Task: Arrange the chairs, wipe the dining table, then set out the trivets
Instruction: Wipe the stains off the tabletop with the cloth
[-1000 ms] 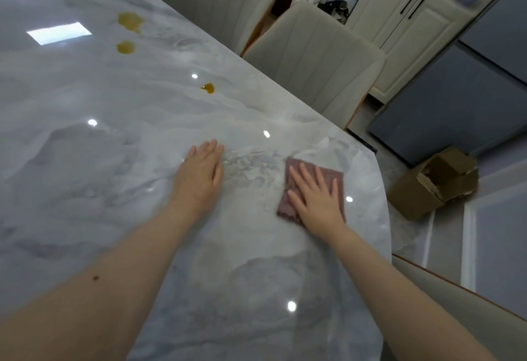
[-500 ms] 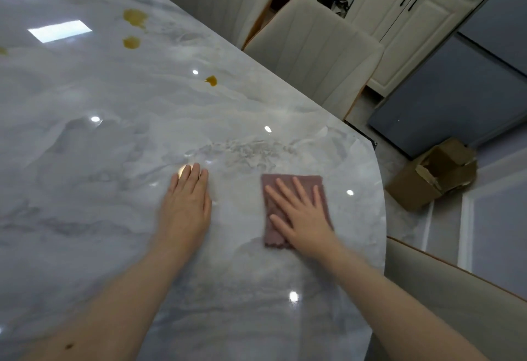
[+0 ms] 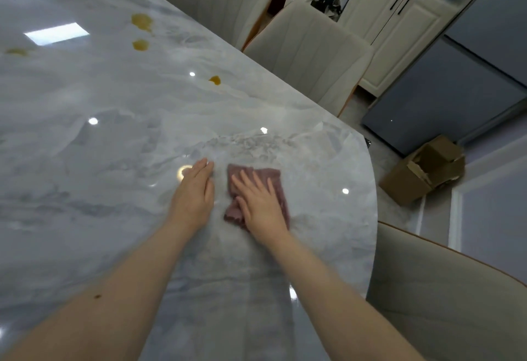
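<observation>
- Right hand [image 3: 261, 203] lay flat, fingers straight and spread, pressing a mauve cloth [image 3: 256, 173] onto the marble dining table [image 3: 114, 138].
- Left hand [image 3: 194, 192] rested palm-down, fingers straight, holding nothing, just beside the cloth at its 9 o'clock.
- Yellow spills [image 3: 141, 21] lay at 11 o'clock, well apart from the cloth.
- Two chairs [image 3: 308, 46] stood at the table's edge, 1 o'clock.

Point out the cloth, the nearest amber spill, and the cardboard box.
cloth [image 3: 272, 175]: head view, bare far right corner.
nearest amber spill [image 3: 215, 80]: head view, centre of spot.
cardboard box [image 3: 405, 186]: head view, front side panel.
</observation>
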`<act>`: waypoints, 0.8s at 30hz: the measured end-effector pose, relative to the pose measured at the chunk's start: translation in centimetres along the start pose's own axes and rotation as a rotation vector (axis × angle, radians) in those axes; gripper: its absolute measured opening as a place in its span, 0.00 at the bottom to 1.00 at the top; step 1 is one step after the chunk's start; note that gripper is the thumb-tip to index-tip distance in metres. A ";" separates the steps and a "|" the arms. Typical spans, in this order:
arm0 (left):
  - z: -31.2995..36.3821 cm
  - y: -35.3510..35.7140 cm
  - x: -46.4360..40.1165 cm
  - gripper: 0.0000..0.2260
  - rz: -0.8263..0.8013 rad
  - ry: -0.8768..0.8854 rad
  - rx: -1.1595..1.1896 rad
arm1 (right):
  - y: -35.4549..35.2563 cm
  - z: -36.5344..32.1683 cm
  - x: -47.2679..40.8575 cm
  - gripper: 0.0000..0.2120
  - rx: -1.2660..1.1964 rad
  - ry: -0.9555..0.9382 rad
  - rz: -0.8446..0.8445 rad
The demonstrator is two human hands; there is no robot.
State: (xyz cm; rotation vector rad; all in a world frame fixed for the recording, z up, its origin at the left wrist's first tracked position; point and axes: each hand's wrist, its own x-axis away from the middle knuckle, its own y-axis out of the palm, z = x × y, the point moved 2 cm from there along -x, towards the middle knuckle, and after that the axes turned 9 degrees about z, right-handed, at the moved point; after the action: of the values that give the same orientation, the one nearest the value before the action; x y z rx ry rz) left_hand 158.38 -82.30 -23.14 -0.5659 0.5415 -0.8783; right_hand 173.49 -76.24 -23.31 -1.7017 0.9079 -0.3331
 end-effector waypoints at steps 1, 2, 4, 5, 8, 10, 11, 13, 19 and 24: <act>0.3 -0.6 0.8 0.17 -0.002 -0.007 0.018 | -0.1 -0.7 1.5 0.26 -0.063 -0.022 -0.004; 0.5 -1.1 1.6 0.17 -0.006 -0.005 0.021 | -0.3 -1.3 2.9 0.25 -0.129 -0.028 -0.014; 1.0 -2.0 3.4 0.18 -0.018 -0.010 0.043 | -1.0 -2.6 5.4 0.20 -0.280 0.006 -0.010; 1.2 -2.4 4.1 0.17 -0.024 -0.036 0.056 | -1.4 -3.3 6.5 0.18 -0.361 0.045 -0.004; 1.9 -3.6 6.0 0.13 -0.044 -0.123 0.049 | -3.4 -5.6 8.5 0.13 -0.611 0.272 0.001; 2.6 -4.5 7.2 0.12 -0.074 -0.159 0.075 | -4.8 -6.9 9.2 0.12 -0.888 0.521 0.005; 3.0 -5.1 7.8 0.12 -0.105 -0.177 0.089 | -5.4 -7.5 9.5 0.13 -1.042 0.640 0.017; 3.9 -5.9 8.8 0.13 -0.166 -0.221 0.120 | -5.9 -8.3 9.8 0.17 -1.332 0.848 0.044; 6.4 -9.1 11.3 0.13 -0.182 -0.372 0.340 | -8.4 -10.8 10.2 0.24 -1.521 1.155 0.041; 8.4 -13.2 14.0 0.09 -0.088 -0.375 0.294 | -11.2 -14.2 10.9 0.27 -1.594 1.134 -0.131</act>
State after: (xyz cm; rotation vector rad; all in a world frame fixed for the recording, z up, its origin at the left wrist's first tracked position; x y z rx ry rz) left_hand 163.83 -98.68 -11.23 -0.4716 0.0447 -0.8887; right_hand 176.22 -92.98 -10.74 -3.0701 2.2550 -0.8228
